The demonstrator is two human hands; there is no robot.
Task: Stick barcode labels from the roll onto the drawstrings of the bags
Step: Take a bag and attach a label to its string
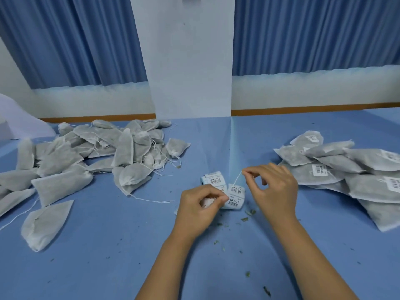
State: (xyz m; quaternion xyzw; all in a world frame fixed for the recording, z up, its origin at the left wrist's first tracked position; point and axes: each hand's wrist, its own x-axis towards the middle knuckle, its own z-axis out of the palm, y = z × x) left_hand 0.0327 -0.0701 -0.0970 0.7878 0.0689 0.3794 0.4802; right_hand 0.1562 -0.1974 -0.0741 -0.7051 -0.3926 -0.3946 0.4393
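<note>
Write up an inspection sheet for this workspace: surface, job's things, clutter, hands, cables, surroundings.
Surface: blue cloth, creased, covers the table.
Job's things: unlabelled bags heaped on the left; labelled bags stacked on the right; label roll in the middle, by the hands.
Clutter: green crumbs scattered near the hands.
Hands: left hand grips a bag; right hand pinches a drawstring that runs down to the labels.
Cables: nothing seen.
Surroundings: blue curtains and a white pillar behind the table.
</note>
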